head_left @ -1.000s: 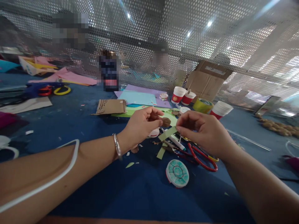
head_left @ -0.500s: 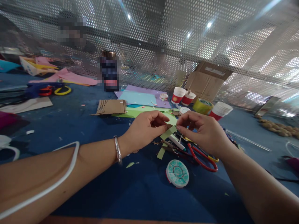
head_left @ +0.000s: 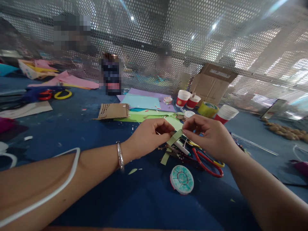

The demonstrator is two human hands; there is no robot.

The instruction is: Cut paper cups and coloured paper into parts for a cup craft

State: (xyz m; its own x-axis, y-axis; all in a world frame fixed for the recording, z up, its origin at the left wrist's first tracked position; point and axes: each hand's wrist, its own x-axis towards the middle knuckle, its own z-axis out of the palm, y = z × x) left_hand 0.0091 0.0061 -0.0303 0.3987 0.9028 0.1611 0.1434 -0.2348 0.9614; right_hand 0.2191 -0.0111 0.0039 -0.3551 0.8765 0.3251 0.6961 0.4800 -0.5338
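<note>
A small strip of light green paper [head_left: 175,137] is pinched between my two hands above the middle of the table. My left hand [head_left: 150,136], with a silver bangle at its wrist, has thumb and fingertips closed at the strip's left side. At its upper right end, my right hand [head_left: 209,136] grips the paper between thumb and forefinger. Below them lie a white marker [head_left: 183,148], red-handled scissors [head_left: 209,165] and another green strip [head_left: 165,158]. Closer to me rests a round disc coloured teal on white [head_left: 182,179].
Behind my hands are cardboard [head_left: 114,111] and blue paper [head_left: 141,101]. Paper cups [head_left: 183,98] and yellow tape [head_left: 208,109] stand at the back right, before a cardboard box [head_left: 211,81]. Yellow-handled scissors [head_left: 63,94] lie far left. A perforated metal screen [head_left: 144,35] closes off the back.
The view has shifted slightly. Both hands keep nearly the same pose, and the green strip between them has tilted a little, showing more of its face.
</note>
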